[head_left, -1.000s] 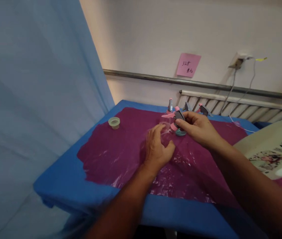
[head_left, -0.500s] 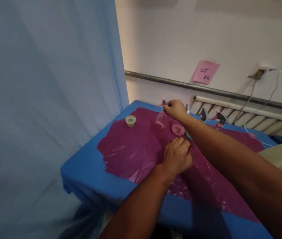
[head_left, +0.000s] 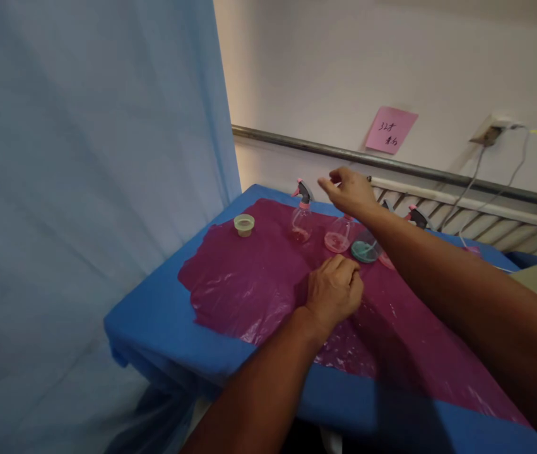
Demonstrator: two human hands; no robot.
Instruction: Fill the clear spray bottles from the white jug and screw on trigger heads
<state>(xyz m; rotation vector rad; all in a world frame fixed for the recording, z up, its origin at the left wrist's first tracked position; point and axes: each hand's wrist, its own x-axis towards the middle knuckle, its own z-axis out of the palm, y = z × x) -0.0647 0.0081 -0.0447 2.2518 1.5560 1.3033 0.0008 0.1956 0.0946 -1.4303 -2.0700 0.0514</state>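
Observation:
My left hand [head_left: 333,291] rests on the magenta plastic sheet [head_left: 249,284] with its fingers curled in and nothing visible in them. My right hand [head_left: 349,191] hovers above the far edge of the table, fingers loosely spread, holding nothing. Just left of it a small clear spray bottle [head_left: 301,217] with a pink and grey trigger head stands upright. Below that hand stand a second clear bottle with a pink base [head_left: 337,237] and one with a teal base [head_left: 364,248].
A pale green ring-shaped cap [head_left: 244,224] lies on the sheet at the left. The table has a blue cover [head_left: 154,321]. A blue curtain [head_left: 83,189] hangs at the left. More trigger heads [head_left: 418,217] stand by the wall, near a radiator, a pink note [head_left: 390,129] and a socket.
My right hand let go of the spray bottle at the far edge and lifted away to the right. The bottle now stands alone. My left hand stayed on the sheet.

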